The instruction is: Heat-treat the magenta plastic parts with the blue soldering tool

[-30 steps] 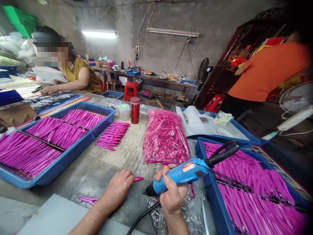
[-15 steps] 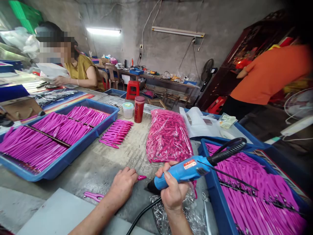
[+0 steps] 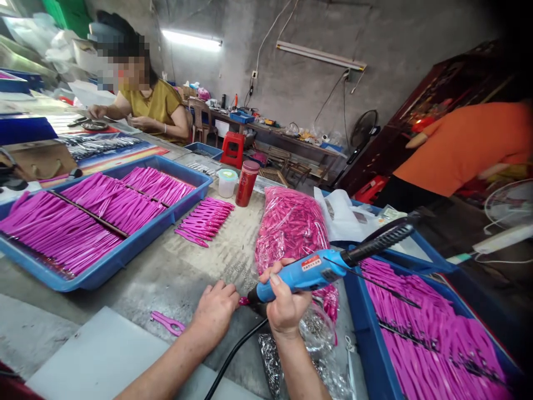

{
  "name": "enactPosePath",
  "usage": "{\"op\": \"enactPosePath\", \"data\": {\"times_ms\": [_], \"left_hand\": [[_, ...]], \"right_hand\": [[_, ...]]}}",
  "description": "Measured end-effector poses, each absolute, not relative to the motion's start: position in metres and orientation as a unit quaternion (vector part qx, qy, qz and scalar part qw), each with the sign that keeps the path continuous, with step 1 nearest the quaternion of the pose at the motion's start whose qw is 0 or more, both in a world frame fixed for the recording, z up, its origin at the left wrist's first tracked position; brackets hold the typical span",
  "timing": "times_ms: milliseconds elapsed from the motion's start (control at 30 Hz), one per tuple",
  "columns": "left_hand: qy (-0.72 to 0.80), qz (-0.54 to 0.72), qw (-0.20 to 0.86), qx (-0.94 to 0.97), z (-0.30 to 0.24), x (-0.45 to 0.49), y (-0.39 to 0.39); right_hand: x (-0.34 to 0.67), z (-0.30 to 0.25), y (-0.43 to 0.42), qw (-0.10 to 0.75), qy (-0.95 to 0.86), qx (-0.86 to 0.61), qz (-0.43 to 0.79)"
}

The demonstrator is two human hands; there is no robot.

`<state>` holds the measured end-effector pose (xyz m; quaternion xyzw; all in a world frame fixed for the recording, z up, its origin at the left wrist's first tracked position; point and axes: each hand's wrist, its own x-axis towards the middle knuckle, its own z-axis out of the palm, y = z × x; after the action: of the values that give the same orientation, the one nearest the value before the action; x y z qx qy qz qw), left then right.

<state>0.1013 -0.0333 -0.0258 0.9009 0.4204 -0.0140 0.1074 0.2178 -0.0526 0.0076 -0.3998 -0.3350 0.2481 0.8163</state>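
In the head view, the right hand is wrapped around a blue tool. The tool leans, with its black nose low and its thick black end up high to the right. The left hand is low over the table, its fingers bent and close together on a pink piece. Just the end of this piece peeks out past the fingertips, right by the nose of the tool. I cannot tell if the two touch. The hand hides the rest.

A loose clip lies beside the left arm, near a white board. A black cord runs between the two arms. Farther back, a row of clips lies side by side, next to a big bag of pink bits. The left tray and the right tray are both full of long pink things. A red cup stands beside a small tub. Past them, a person in a yellow top sits at the table, and a person in an orange top bends over at the right.
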Motion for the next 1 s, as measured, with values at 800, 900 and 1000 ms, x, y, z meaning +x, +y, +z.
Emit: {"op": "enactPosePath", "data": {"times_ms": [800, 900, 1000], "left_hand": [[0.413, 0.01, 0.116, 0.903, -0.031, 0.102, -0.032], [0.413, 0.006, 0.121, 0.903, -0.033, 0.102, -0.032], [0.41, 0.001, 0.136, 0.902, -0.033, 0.102, -0.032]], "right_hand": [[0.21, 0.003, -0.048, 0.787, -0.376, -0.432, 0.231], [0.205, 0.0, -0.043, 0.781, -0.364, -0.46, 0.214], [0.203, -0.008, -0.036, 0.76, -0.365, -0.494, 0.212]]}}
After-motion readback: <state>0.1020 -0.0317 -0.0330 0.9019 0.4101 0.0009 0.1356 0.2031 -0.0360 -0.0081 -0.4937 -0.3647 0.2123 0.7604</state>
